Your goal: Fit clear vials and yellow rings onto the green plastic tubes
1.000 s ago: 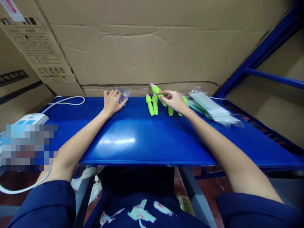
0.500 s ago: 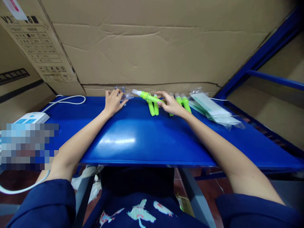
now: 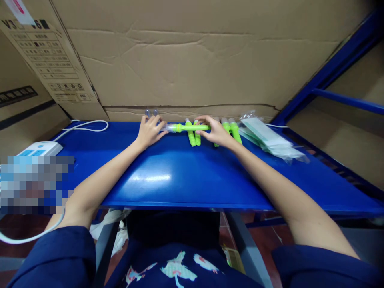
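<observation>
My right hand (image 3: 218, 132) pinches the rear end of a bright green pen-shaped tube (image 3: 193, 128), held level above the table. A clear plastic cap (image 3: 171, 127) is in the fingers of my left hand (image 3: 150, 130) and sits over the tube's left end. How far it reaches over the tip I cannot tell. Two more clear caps (image 3: 155, 112) stand just behind my left hand. Below the held tube lie two green tubes (image 3: 191, 139) side by side. Further green tubes (image 3: 235, 131) lie behind and right of my right hand, partly hidden by it.
Flat packs in clear plastic bags (image 3: 270, 138) lie on the right of the blue table (image 3: 186, 176). On the left are a white power strip (image 3: 42, 150) and its cable (image 3: 90, 127). A cardboard wall (image 3: 192, 60) closes the back; a blue metal frame (image 3: 327, 68) stands right.
The green tube has swung from tilted to level. My left hand has moved right with the clear cap, which now covers the tube's white tip.
</observation>
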Action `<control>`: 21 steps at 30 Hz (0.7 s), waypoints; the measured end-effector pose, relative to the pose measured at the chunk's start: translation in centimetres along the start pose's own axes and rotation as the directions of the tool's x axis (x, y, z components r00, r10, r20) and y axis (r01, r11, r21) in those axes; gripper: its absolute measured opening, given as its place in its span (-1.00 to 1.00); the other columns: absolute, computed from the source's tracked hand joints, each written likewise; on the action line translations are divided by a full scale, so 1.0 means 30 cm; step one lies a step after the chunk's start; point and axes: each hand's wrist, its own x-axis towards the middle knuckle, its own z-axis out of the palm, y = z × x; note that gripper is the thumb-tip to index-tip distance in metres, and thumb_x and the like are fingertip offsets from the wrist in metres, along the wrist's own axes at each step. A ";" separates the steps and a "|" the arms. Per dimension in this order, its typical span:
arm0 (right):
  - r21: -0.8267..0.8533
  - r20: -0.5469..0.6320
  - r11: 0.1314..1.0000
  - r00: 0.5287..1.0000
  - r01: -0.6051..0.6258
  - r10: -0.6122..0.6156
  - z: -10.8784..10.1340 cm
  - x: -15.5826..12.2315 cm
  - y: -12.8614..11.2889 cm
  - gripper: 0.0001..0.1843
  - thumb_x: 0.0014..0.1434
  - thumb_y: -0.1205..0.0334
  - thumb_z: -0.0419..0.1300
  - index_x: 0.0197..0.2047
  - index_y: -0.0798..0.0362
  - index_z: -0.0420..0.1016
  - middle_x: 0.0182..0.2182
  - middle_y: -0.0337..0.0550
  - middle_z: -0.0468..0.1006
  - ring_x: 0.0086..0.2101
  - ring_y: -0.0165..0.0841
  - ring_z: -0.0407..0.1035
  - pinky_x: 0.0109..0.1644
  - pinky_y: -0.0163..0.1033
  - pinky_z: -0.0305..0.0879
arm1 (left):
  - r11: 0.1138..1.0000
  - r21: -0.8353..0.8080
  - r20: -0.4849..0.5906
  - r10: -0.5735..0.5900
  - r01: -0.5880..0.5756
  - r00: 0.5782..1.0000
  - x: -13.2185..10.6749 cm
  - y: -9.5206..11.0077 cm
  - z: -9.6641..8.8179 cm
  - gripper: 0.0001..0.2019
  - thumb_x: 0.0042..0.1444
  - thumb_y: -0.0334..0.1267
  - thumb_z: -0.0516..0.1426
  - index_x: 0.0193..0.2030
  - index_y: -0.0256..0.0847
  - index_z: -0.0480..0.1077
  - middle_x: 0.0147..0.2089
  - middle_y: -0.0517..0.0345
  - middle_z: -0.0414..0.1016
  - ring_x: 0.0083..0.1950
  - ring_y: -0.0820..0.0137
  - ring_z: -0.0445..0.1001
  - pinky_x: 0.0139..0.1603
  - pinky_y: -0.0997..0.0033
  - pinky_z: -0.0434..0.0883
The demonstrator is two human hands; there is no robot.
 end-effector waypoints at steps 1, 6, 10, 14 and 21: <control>0.007 0.000 1.000 1.000 0.011 -0.011 0.000 0.000 0.001 -0.50 0.10 0.20 0.25 0.12 0.07 0.37 0.01 0.07 0.58 0.01 -0.08 0.49 0.16 0.07 0.39 | 1.000 0.000 -0.001 0.010 -0.010 1.000 0.000 0.005 0.000 -0.62 0.33 0.00 0.08 0.12 -0.18 0.46 0.17 -0.22 0.49 0.10 -0.04 0.48 0.12 -0.09 0.23; 0.061 0.006 0.998 1.000 0.029 -0.030 -0.002 0.001 0.016 -0.45 0.04 0.29 0.25 0.13 0.05 0.33 0.10 0.10 0.51 0.05 -0.08 0.46 0.22 0.10 0.35 | 0.999 0.006 0.003 0.040 -0.040 0.999 0.001 0.016 -0.001 -0.60 0.35 0.02 0.05 0.09 -0.22 0.48 0.16 -0.24 0.49 0.10 -0.05 0.49 0.13 -0.09 0.24; 0.102 -0.009 0.995 1.000 0.024 -0.023 0.004 0.002 0.038 -0.51 0.03 0.28 0.26 0.05 0.03 0.31 0.08 0.11 0.49 0.08 -0.07 0.43 0.23 0.11 0.32 | 0.999 -0.004 0.006 0.033 -0.033 0.999 0.003 0.014 -0.005 -0.62 0.33 -0.02 0.08 0.11 -0.23 0.46 0.18 -0.24 0.49 0.12 -0.04 0.48 0.14 -0.08 0.24; 0.145 -0.036 0.989 0.999 0.010 -0.005 0.012 0.002 0.044 -0.62 0.04 0.13 0.33 -0.12 -0.02 0.28 0.02 0.06 0.52 0.12 -0.07 0.40 0.25 0.11 0.29 | 1.000 -0.023 0.054 0.000 0.002 0.999 0.007 0.018 -0.013 -0.64 0.35 -0.10 0.06 0.12 -0.29 0.42 0.13 -0.26 0.53 0.11 -0.01 0.51 0.13 -0.01 0.26; 0.058 -0.035 0.980 0.980 -0.192 0.195 -0.007 -0.002 -0.033 -0.55 0.19 -0.21 0.22 -0.17 0.04 0.47 -0.33 -0.06 0.58 -0.33 -0.19 0.47 -0.21 -0.09 0.39 | 0.999 -0.035 0.096 0.005 -0.002 0.995 0.010 0.029 -0.016 -0.61 0.37 -0.21 -0.02 0.24 -0.32 0.34 0.04 -0.27 0.58 0.08 0.01 0.54 0.07 0.07 0.28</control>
